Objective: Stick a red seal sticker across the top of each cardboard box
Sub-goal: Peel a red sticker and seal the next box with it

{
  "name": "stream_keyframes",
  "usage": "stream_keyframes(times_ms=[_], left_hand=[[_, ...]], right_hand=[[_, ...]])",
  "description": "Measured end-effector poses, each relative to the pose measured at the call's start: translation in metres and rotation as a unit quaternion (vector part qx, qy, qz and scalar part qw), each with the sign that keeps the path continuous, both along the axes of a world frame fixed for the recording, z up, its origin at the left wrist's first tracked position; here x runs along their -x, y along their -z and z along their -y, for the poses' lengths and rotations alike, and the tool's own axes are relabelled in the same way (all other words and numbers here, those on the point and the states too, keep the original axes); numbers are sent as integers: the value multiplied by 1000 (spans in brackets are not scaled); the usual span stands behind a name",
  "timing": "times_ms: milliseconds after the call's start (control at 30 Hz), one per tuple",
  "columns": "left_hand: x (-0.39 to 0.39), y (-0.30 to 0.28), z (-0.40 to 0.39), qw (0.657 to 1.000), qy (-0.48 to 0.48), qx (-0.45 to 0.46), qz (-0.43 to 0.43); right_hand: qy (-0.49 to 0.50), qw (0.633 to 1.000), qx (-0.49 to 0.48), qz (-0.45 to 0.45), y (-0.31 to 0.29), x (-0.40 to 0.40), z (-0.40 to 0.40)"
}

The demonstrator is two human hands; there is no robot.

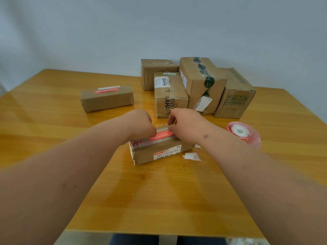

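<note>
Both hands' fingers curl onto one red seal sticker [161,134]: the left hand [141,125] presses its near end, and the right hand [184,124] pinches the far end, atop a long cardboard box [159,149]. Beyond the fingertips stand four taped cartons [198,85]; one sealed box [107,98] lies left. Right sits one sticker roll [243,133]; two white paper scraps [192,156] lie beside it. The glossy wooden table [159,200] meets a pale wall [159,23].

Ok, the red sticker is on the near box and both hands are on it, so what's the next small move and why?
Probably smooth the red sticker flat along the near box top. The left hand holds one end, the right hand pinches the other, which seems not fully pressed down.
</note>
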State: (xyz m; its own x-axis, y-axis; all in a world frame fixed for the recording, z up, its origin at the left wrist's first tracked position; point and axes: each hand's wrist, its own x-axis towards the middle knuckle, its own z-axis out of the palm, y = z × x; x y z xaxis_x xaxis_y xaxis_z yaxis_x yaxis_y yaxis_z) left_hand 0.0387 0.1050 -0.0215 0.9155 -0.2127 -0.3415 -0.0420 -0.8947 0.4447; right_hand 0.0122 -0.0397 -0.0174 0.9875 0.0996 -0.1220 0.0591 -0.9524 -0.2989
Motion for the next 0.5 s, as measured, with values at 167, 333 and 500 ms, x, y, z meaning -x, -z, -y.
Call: stream_keyframes(times_ms=[167,333,500], left_hand=[[-2,1,0,1000,9,-10,7],[-2,2,0,1000,8,-14,13],[0,3,0,999,15,-25,22]], right_hand=[[-14,1000,6,1,1,-1,-1],[-31,999,26,2,3,-2,0],[-38,999,39,-3,4,-2,0]])
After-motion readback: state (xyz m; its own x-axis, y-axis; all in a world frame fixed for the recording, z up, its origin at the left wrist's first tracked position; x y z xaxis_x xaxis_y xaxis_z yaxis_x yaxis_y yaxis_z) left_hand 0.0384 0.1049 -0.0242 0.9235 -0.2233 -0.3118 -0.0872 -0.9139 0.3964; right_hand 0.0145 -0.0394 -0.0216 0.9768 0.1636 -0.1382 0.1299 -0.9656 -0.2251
